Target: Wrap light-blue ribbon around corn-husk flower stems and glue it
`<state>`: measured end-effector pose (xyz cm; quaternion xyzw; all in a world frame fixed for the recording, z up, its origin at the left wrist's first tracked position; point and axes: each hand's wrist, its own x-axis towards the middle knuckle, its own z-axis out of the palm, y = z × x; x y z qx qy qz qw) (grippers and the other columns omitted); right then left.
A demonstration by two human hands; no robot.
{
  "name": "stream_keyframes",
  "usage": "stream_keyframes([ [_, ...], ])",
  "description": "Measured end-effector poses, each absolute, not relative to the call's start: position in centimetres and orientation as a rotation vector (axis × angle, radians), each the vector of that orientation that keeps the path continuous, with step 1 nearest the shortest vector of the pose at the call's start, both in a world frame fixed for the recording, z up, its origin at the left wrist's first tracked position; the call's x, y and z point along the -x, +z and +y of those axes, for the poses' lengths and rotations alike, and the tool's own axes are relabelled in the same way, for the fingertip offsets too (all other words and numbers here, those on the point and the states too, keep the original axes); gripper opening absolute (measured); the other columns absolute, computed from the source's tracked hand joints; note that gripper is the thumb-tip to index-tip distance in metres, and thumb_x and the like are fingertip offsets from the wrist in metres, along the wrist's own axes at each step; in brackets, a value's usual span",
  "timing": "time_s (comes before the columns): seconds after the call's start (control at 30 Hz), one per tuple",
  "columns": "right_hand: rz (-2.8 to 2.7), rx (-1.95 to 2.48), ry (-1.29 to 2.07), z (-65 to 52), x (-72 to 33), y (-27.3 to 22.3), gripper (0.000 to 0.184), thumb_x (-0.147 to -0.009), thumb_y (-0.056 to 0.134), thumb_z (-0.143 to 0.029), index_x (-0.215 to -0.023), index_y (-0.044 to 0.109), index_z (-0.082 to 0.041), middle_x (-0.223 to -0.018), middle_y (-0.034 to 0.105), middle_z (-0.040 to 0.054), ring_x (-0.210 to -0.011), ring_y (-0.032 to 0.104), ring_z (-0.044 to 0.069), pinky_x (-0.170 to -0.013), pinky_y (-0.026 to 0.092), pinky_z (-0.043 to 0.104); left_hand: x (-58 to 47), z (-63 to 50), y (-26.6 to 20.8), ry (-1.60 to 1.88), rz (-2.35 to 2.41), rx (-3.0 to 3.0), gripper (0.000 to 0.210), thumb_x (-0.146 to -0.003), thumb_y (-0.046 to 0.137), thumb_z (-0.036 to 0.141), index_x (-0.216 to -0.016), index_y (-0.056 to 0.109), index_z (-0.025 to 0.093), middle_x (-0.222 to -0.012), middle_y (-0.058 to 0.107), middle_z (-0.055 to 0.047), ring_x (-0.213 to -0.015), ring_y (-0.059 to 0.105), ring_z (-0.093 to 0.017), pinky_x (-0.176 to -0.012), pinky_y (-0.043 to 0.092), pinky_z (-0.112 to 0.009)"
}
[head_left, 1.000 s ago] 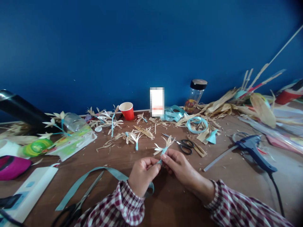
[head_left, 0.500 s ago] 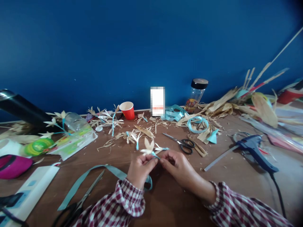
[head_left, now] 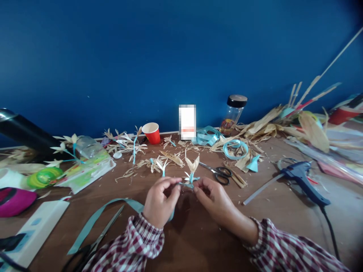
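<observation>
A cream corn-husk flower (head_left: 193, 165) with a blue-wrapped base stands upright between my hands. My right hand (head_left: 214, 194) pinches it low down, with thumb and forefinger closed at the base. My left hand (head_left: 161, 199) pinches a thin blue ribbon strand (head_left: 185, 184) that stretches across to the flower's base. Just beyond the fingers lies a small white husk flower (head_left: 162, 166) with a blue stem. A wide teal ribbon (head_left: 99, 215) curves over the table and runs behind my left hand.
Scissors (head_left: 222, 175) lie beyond my right hand; another pair (head_left: 106, 228) rests by my left sleeve. A blue glue gun (head_left: 306, 177) is at right, a power strip (head_left: 42, 223) at left. A red cup (head_left: 152, 134), a jar (head_left: 232, 115) and husk scraps line the wall.
The flower has passed from my left fingers to my right and now stands more upright. My left hand has shifted left, drawing the ribbon strand out sideways.
</observation>
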<state>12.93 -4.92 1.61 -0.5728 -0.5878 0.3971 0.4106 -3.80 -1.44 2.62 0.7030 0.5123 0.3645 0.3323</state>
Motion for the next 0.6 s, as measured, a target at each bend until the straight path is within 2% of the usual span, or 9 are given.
stream_keyframes([
  [0.1, -1.417, 1.463, 0.994, -4.88, -12.89, 1.76, 0.014, -0.080, 0.051, -0.026, -0.070, 0.053, -0.017, -0.058, 0.047, -0.0024, -0.053, 0.040, 0.011, -0.048, 0.029, 0.022, 4.41, -1.24, 3.15, 1.148, 1.454, -1.982, 0.019, -0.079, 0.054, 0.020, -0.092, 0.068, 0.017, -0.104, 0.062, -0.008, -0.098, 0.057, -0.021, -0.092, 0.041, -0.033],
  [0.17, -1.430, 1.461, 0.989, -4.90, -12.86, 1.84, 0.015, -0.081, 0.052, -0.027, -0.070, 0.053, -0.016, -0.059, 0.047, -0.0023, -0.054, 0.040, 0.011, -0.050, 0.030, 0.022, 4.40, -1.41, 3.15, 1.152, 1.368, -1.981, 0.019, -0.080, 0.052, 0.019, -0.089, 0.069, 0.017, -0.105, 0.062, -0.009, -0.099, 0.056, -0.021, -0.091, 0.042, -0.033],
  [0.23, -1.453, 1.424, 1.038, -4.97, -12.84, 1.94, 0.015, -0.082, 0.052, -0.028, -0.072, 0.053, -0.016, -0.060, 0.047, -0.0024, -0.055, 0.039, 0.010, -0.051, 0.030, 0.022, 4.21, -1.66, 2.99, 1.060, 1.200, -1.874, 0.023, -0.080, 0.050, 0.017, -0.096, 0.067, 0.017, -0.108, 0.062, -0.009, -0.095, 0.058, -0.019, -0.085, 0.046, -0.030],
  [0.3, -1.464, 1.350, 1.143, -5.06, -12.83, 2.05, 0.017, -0.083, 0.051, -0.029, -0.073, 0.053, -0.016, -0.061, 0.046, -0.0031, -0.055, 0.038, 0.010, -0.050, 0.030, 0.021, 4.10, -1.80, 2.86, 0.906, 1.049, -1.703, 0.035, -0.081, 0.047, 0.017, -0.114, 0.059, 0.018, -0.112, 0.061, -0.010, -0.074, 0.061, -0.014, -0.068, 0.050, -0.026],
  [0.4, -1.467, 1.259, 1.274, -5.21, -12.85, 2.22, 0.021, -0.084, 0.051, -0.032, -0.071, 0.052, -0.016, -0.060, 0.042, -0.0043, -0.052, 0.034, 0.008, -0.049, 0.028, 0.021, 4.28, -1.72, 2.97, 0.667, 0.894, -1.492, 0.044, -0.083, 0.041, 0.021, -0.126, 0.049, 0.019, -0.100, 0.064, -0.009, -0.039, 0.044, -0.003, -0.039, 0.038, -0.018],
  [0.47, -1.477, 1.243, 1.288, -5.32, -12.81, 2.31, 0.022, -0.084, 0.051, -0.033, -0.071, 0.052, -0.016, -0.060, 0.043, -0.0039, -0.053, 0.035, 0.008, -0.049, 0.028, 0.021, 4.43, -1.65, 3.20, 0.601, 0.852, -1.462, 0.039, -0.083, 0.042, 0.025, -0.119, 0.056, 0.017, -0.081, 0.064, -0.005, -0.036, 0.038, -0.002, -0.037, 0.033, -0.016],
  [0.6, -1.532, 1.287, 1.204, -5.75, -12.59, 2.48, 0.018, -0.083, 0.052, -0.031, -0.074, 0.055, -0.015, -0.063, 0.048, -0.0025, -0.057, 0.039, 0.010, -0.052, 0.031, 0.021, 4.15, -1.75, 3.48, 0.659, 0.932, -1.494, 0.022, -0.075, 0.059, 0.030, -0.086, 0.068, 0.014, -0.063, 0.059, -0.001, -0.045, 0.047, -0.007, -0.044, 0.038, -0.018],
])
